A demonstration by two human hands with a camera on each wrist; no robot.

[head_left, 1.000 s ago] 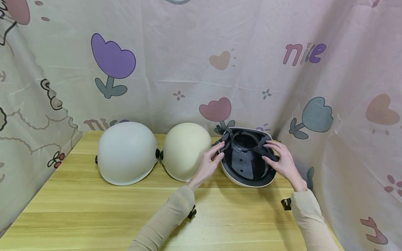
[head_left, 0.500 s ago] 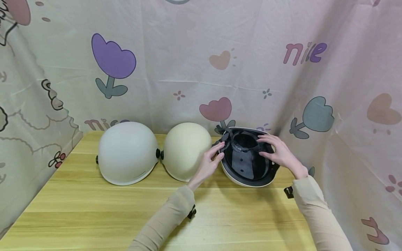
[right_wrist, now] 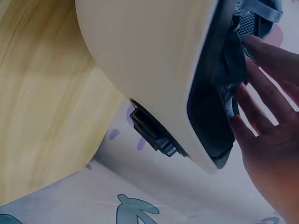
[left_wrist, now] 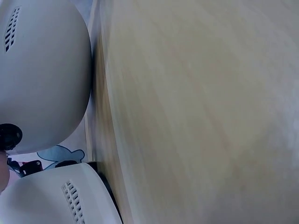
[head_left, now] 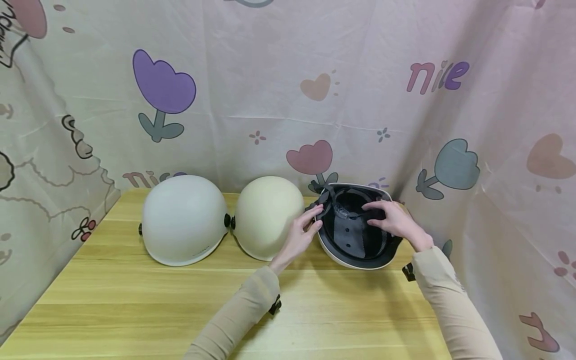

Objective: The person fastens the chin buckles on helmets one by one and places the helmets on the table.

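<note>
On the right of the table lies a helmet (head_left: pixel 355 264), tipped so its black padded inside (head_left: pixel 347 237) faces me. My left hand (head_left: pixel 299 239) grips its left rim, fingertips near a black strap (head_left: pixel 330 192); that hand is nearly out of the left wrist view. My right hand (head_left: pixel 398 221) reaches over the right rim with its fingers loosely spread inside. In the right wrist view, the fingers (right_wrist: pixel 266 100) lie close to the dark lining and strap (right_wrist: pixel 233 60), beyond the pale outer shell (right_wrist: pixel 145 56).
A cream helmet (head_left: pixel 265 215) stands dome up just left of the upturned one. A larger white helmet (head_left: pixel 182 220) stands beside it, their black side knobs close together. The wooden table (head_left: pixel 135 305) ends at a printed cloth backdrop (head_left: pixel 252 75).
My right hand has left the dark strap at the right rim and moved left, deeper over the helmet's inside. The strap there has dropped toward the rim. My left hand stays put.
</note>
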